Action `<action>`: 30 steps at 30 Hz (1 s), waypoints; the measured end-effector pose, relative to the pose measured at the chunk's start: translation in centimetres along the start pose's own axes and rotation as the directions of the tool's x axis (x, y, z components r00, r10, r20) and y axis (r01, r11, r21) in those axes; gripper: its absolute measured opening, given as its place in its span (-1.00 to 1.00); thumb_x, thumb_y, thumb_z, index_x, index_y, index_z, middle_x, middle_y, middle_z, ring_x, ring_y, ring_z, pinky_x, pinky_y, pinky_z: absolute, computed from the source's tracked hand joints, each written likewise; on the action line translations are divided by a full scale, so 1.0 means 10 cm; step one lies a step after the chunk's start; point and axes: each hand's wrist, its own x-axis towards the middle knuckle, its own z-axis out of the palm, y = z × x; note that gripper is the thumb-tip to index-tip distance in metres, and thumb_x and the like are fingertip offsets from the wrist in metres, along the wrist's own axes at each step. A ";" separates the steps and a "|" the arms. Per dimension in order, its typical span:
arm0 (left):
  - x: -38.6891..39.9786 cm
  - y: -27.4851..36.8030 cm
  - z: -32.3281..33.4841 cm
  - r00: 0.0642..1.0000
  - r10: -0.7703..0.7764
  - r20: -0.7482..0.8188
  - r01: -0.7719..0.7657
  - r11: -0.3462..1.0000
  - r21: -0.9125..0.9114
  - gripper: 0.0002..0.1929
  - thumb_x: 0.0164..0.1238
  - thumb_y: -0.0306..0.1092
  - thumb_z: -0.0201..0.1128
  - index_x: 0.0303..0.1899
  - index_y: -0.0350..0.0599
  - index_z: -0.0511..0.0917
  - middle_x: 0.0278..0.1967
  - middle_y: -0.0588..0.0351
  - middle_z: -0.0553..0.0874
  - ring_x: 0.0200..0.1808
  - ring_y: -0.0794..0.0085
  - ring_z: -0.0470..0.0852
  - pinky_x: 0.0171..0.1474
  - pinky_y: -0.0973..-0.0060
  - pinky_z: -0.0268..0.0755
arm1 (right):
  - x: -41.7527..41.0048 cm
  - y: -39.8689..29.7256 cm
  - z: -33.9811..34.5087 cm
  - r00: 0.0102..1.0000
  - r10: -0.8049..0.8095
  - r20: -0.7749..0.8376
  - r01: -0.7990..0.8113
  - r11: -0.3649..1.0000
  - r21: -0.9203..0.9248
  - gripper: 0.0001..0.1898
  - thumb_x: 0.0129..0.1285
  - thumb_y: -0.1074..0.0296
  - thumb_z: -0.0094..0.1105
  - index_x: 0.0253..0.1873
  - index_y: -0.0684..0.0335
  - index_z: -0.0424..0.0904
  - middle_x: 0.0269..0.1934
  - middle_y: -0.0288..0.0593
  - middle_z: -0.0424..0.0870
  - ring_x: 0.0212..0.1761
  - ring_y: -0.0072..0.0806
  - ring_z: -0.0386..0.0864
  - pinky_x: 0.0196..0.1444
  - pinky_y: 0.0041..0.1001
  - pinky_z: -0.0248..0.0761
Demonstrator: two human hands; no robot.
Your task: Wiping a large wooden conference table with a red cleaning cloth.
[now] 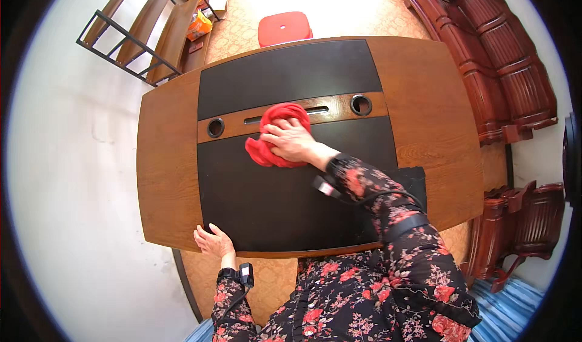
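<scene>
Under my right hand (pixel 291 141) is a bunched red cloth (pixel 284 111), pressed on the middle of a wooden table (pixel 170 173). The cloth lies partly over the wooden strip and slot, partly over the black panel (pixel 273 201) nearer me. Part of the slot (pixel 318 110) shows to its right. On the strip, a round black-rimmed hole (pixel 215 127) sits to the left and another round hole (pixel 361 105) to the right. My left hand (pixel 214 242) rests at the table's near edge, fingers apart, holding nothing.
Beyond the far edge stands a red plastic stool (pixel 284 27). A metal-framed shelf rack (pixel 132 46) is at the far left, by the white wall (pixel 77 160). Carved wooden seats (pixel 491 64) line the right side. A black sheet (pixel 411 183) lies beside my right forearm.
</scene>
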 end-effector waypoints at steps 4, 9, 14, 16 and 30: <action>-0.02 0.08 -0.04 0.999 0.029 -0.019 -0.030 0.999 -0.045 -0.52 0.49 -0.02 0.09 0.27 -0.11 0.40 0.29 -0.06 0.45 0.36 0.07 0.37 0.29 0.03 0.29 | -0.68 0.24 -0.44 0.987 0.130 -0.097 -0.137 0.988 -0.073 -0.57 0.09 0.15 0.26 0.10 -0.01 0.54 0.12 -0.30 0.52 0.22 -0.22 0.42 0.16 -0.07 0.27; 0.00 0.14 -0.14 0.999 0.044 -0.018 -0.045 0.999 -0.028 -0.53 0.47 -0.06 0.12 0.27 -0.11 0.40 0.30 -0.07 0.43 0.36 0.03 0.37 0.27 0.00 0.30 | -0.65 0.20 -0.45 0.976 0.199 -0.089 -0.212 0.961 -0.178 -0.58 0.08 0.20 0.24 0.10 0.04 0.55 0.10 -0.27 0.53 0.17 -0.22 0.42 0.12 -0.11 0.29; -0.03 0.21 -0.13 0.999 0.040 -0.020 -0.041 0.999 -0.023 -0.52 0.46 -0.06 0.12 0.28 -0.11 0.39 0.29 -0.08 0.45 0.37 0.02 0.35 0.28 0.00 0.30 | 0.51 0.01 0.15 0.996 0.093 -0.005 -0.093 0.996 -0.003 -0.57 0.17 0.24 0.12 0.17 0.06 0.51 0.20 -0.22 0.48 0.30 -0.21 0.36 0.21 -0.02 0.24; -0.05 0.12 -0.09 0.998 0.057 -0.040 -0.058 0.998 -0.017 -0.51 0.47 -0.05 0.11 0.28 -0.10 0.39 0.30 -0.08 0.45 0.38 0.02 0.35 0.28 0.01 0.30 | 0.86 -0.09 0.25 0.990 0.088 0.110 -0.090 0.996 0.007 -0.57 0.20 0.21 0.11 0.20 0.03 0.50 0.22 -0.24 0.47 0.34 -0.22 0.33 0.27 0.06 0.18; -0.02 0.10 -0.08 1.000 0.014 0.008 -0.013 0.999 -0.039 -0.51 0.47 -0.07 0.11 0.29 -0.09 0.37 0.32 -0.08 0.41 0.39 0.04 0.32 0.30 0.00 0.26 | -1.05 0.71 -0.71 0.920 0.338 -0.200 -0.383 0.884 -0.267 -0.56 0.15 0.16 0.24 0.16 0.01 0.54 0.15 -0.27 0.52 0.19 -0.27 0.42 0.12 -0.16 0.27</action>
